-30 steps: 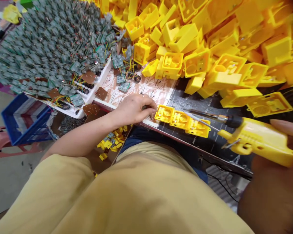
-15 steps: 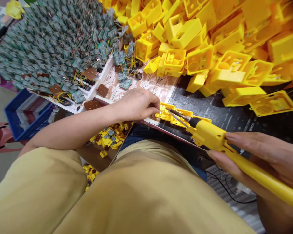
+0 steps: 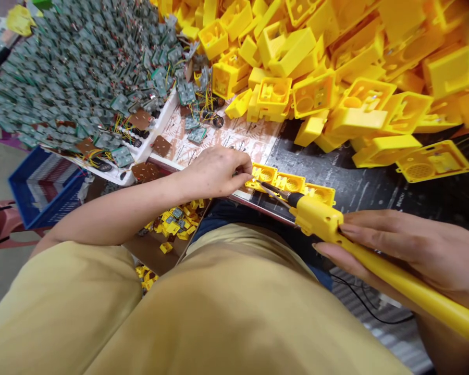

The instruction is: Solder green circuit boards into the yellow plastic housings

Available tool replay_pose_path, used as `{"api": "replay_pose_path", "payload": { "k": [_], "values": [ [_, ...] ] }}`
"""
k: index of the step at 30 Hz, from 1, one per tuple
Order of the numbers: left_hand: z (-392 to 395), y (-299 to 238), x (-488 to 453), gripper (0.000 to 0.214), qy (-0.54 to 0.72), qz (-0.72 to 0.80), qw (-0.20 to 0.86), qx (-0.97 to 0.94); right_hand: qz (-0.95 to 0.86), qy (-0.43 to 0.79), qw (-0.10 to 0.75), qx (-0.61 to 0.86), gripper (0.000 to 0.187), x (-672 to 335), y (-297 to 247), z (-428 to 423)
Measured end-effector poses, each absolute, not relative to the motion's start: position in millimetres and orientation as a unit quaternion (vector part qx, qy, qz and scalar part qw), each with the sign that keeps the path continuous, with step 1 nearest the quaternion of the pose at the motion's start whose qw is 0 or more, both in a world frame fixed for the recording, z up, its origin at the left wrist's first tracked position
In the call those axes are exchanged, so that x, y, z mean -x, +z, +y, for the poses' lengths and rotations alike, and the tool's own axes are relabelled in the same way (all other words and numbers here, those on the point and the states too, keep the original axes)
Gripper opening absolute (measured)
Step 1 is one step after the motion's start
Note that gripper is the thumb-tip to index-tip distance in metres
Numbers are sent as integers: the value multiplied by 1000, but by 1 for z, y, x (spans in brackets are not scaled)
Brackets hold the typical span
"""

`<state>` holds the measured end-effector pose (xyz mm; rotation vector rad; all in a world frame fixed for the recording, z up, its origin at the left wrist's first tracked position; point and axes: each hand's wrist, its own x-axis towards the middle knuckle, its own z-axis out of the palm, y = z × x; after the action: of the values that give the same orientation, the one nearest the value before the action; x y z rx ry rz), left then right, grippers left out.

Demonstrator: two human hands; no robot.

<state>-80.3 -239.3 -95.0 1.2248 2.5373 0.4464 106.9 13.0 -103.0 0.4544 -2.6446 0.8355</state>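
My left hand (image 3: pixel 222 169) rests at the table's front edge, thumb and forefinger pinched together beside the left end of a yellow plastic casing (image 3: pixel 266 172). What the pinch holds is too small to make out. Two more open casings, a middle one (image 3: pixel 291 182) and a right one (image 3: pixel 322 194), line up with it along the edge. In my right hand (image 3: pixel 410 245) is a yellow soldering iron (image 3: pixel 320 216) with a thin feed tube beside its tip. The tip points left, at the first casing's left end close to my left fingertips; contact cannot be made out.
Yellow casings (image 3: pixel 359 109) are heaped across the back right. Green circuit boards (image 3: pixel 89 67) with wires fill a white tray (image 3: pixel 156 127) at the left. Below are a blue crate (image 3: pixel 27 179) and a cardboard box (image 3: pixel 152 250) holding small yellow parts.
The soldering iron has moved left across the first casing, its tip now nearer my left fingertips. More of the casings shows. My left hand stays pinched, and the whole view has shifted slightly.
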Motion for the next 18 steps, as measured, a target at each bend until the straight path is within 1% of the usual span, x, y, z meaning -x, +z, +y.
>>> {"api": "replay_pose_path", "payload": {
  "k": [5, 10, 12, 14, 16, 18],
  "values": [
    [-241, -100, 80, 21, 135, 879, 108, -444, -930, 286, 202, -117, 36, -111, -102, 7],
    [-239, -101, 76, 24, 112, 881, 94, -451, -932, 268, 216, -114, 34, -108, -100, 5],
    [-239, -102, 75, 24, 99, 879, 84, -459, -933, 256, 210, -139, 30, -102, -96, 6],
    [-239, -104, 74, 25, 89, 877, 68, -467, -923, 246, 213, -206, 25, -96, -91, 7],
    [-240, -107, 73, 25, 84, 874, 51, -475, -907, 250, 213, -265, 26, -92, -86, 10],
    [-241, -109, 72, 25, 86, 871, 33, -483, -901, 257, 203, -284, 29, -90, -82, 12]
  ]
}}
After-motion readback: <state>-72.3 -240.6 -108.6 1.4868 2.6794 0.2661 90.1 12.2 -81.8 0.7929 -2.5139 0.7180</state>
